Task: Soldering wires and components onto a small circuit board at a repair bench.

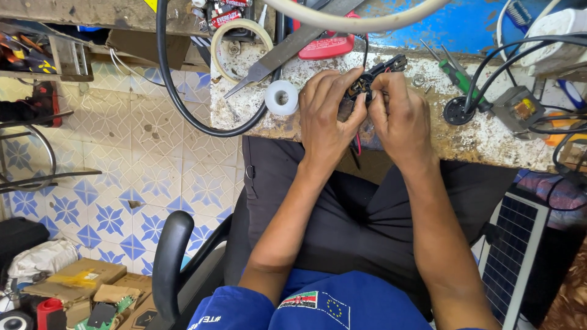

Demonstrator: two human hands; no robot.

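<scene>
Both forearms run up from the lap and meet over the near edge of the worn workbench [501, 143]. The left hand [327, 119] is curled nearly closed, its fingers wrapped over the near end of a small black electrical part [367, 79], with the thumb pressing toward the middle. The right hand [400, 116] sits just beside it, touching knuckle to knuckle, with its fingertips pinched on the same part from the right side. Thin red and black wires [356, 146] hang down between the two wrists, below the part.

The part lies between the two hands and reaches away from them. Its long axis slants from the fingers up and to the right, and its free end pokes out beyond the right hand's fingertips. Both hands are equally close to it; the right one covers more of the far end.

Just left of the left hand stands a white tape roll [282, 97]. Farther off beyond it lies a flat metal file [287, 52] and a pale ring of tape [240, 46]. Well to the right of the right hand rests a green-handled screwdriver [460, 76].
</scene>
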